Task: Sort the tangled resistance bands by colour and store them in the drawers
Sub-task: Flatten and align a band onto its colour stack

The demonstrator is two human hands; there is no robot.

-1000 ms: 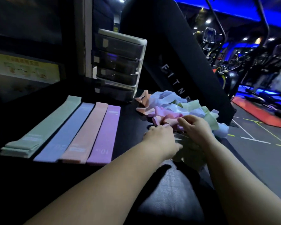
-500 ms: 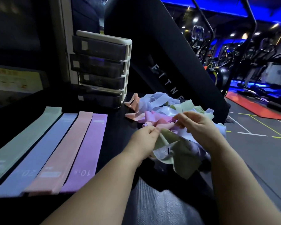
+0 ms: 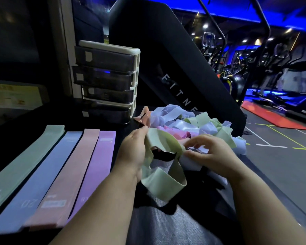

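"What sat on the black table point(image 3: 34, 117)?"

"The four-drawer unit point(image 3: 109, 82) stood at the far edge, with the tangled pile point(image 3: 184, 124) beside it towards the right edge. The green stack point(image 3: 25, 165), blue stack point(image 3: 42, 183), pink stack point(image 3: 72, 174) and purple stack point(image 3: 97, 165) lay flat along the left."

"And the hands?"

"The left hand point(image 3: 132, 151) gripped a pale green band point(image 3: 164, 142) raised at the pile's near side. The right hand point(image 3: 207, 152) pinched it where it met the knot."

"Your advice?"

"Slacken it and feed the loop out. Tugging would likely tighten the tangle."

"The drawers?"

"All were closed, and the tinted fronts hid any contents."
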